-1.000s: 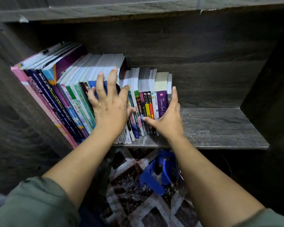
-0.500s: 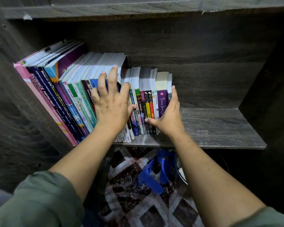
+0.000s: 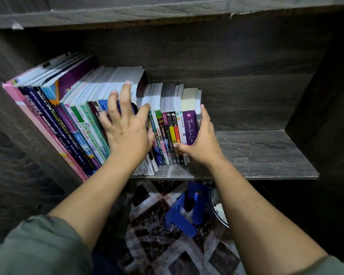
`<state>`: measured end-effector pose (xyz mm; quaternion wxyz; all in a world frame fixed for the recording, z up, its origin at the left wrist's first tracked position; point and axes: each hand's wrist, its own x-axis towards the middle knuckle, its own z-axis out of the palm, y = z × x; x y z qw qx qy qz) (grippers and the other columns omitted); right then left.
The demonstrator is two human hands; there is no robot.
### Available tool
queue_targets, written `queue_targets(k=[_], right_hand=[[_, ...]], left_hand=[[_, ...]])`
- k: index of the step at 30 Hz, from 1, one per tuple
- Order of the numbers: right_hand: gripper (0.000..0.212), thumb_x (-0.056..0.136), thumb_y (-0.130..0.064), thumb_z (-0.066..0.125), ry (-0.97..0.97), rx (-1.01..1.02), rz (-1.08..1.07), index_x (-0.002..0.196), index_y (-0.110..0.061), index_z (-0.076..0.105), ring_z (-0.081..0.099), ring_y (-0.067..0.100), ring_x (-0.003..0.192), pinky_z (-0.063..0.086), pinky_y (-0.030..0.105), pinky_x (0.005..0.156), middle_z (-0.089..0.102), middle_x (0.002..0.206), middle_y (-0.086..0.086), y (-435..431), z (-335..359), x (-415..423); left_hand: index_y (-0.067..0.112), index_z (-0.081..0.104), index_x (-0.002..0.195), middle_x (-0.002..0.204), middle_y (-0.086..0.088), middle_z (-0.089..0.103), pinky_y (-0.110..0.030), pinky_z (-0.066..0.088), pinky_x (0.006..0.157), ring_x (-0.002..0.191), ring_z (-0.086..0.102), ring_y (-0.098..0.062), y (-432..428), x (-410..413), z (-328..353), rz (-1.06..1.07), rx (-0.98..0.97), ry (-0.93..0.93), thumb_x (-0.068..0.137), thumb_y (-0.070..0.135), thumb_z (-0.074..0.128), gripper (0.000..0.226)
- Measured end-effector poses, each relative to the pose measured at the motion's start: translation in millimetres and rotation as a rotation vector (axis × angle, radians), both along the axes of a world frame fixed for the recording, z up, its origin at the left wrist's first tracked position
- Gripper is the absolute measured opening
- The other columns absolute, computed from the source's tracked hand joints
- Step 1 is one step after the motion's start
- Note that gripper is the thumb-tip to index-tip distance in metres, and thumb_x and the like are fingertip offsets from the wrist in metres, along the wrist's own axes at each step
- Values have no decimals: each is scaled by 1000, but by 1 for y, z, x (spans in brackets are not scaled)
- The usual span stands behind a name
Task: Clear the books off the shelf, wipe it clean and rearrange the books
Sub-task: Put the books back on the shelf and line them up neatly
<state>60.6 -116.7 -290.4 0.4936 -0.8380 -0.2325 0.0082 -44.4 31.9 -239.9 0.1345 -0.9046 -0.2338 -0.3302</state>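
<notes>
A row of books stands on the dark wooden shelf, leaning left against the side wall. Tall textbooks, with a pink science book outermost, fill the left end. Slimmer paperbacks follow, and a purple one is near the right end. My left hand presses with spread fingers on the spines in the middle of the row. My right hand lies flat against the outer side of the last book, its thumb across the lower spines.
Another shelf board runs close above the books. Below the shelf, a blue plastic stool stands on a patterned floor, next to a round metal rim. Dark side walls close in the shelf at left and right.
Both hands stay on the row in nearly the same places. The view has shifted only slightly.
</notes>
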Motion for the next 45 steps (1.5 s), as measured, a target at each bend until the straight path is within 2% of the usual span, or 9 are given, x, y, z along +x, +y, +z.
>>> queue_targets(k=[7,10,12,15,19,23,31,39,45], right_hand=[[131,64,-36,88,-8,-22,-7,150,-38,-12,25,24,143,27,50,112,16,157,2,4,1,-1],[126,68,-34,85,-13,-22,-20,150,-36,-11,27,25,141,28,48,111,18,156,4,6,0,0],[121,70,-33,82,-15,-14,-41,151,-35,-8,27,26,141,28,49,112,20,154,6,8,0,-1],[114,73,-30,77,-43,20,-79,152,-26,-4,24,28,142,25,47,115,19,154,9,12,3,-4],[107,74,-29,69,-235,14,-76,153,-27,-3,11,32,145,18,49,117,3,159,12,19,12,-14],[93,70,-31,63,-438,-120,-71,151,-36,17,3,37,145,17,58,115,-11,159,14,27,21,-22],[72,77,-30,61,-524,-274,-6,142,-48,34,-4,36,142,3,67,112,-15,159,8,35,33,-29],[61,92,-44,47,-543,-414,-14,143,-60,17,0,37,144,-9,74,103,-13,160,6,59,33,-41],[42,89,-50,46,-527,-365,-82,131,-51,40,10,34,141,-7,76,103,20,150,3,68,33,-33]], left_hand=[[21,60,108,159,-15,3,-59,8,112,144,-1,-43,-11,-8,-1,-102,-121,-50,78,43,70,38],[15,61,94,155,-18,16,-58,16,113,141,8,-44,-16,-18,-6,-197,-104,-160,83,39,67,27],[11,57,83,145,-20,32,-51,35,103,131,27,-40,-27,-25,-5,-221,-103,-227,83,31,67,22],[14,48,87,130,-7,36,-35,46,76,101,54,-26,-48,-35,4,-259,-437,-212,82,15,64,17],[24,13,144,126,-8,44,-34,44,69,92,60,-27,-55,-31,11,-178,-624,-17,87,12,58,73],[25,-18,151,95,-13,60,-38,44,65,81,61,-30,-49,-21,21,-89,-621,168,89,13,59,100],[35,11,153,88,-4,60,-37,54,79,82,59,-25,-30,-66,74,-74,-493,308,82,22,63,90],[33,23,150,109,-11,61,-40,51,87,102,59,-35,-39,-98,76,-51,-431,420,79,23,63,82],[28,27,147,106,-9,61,-40,51,86,101,59,-32,-39,-92,69,-73,-458,403,81,19,63,76]])
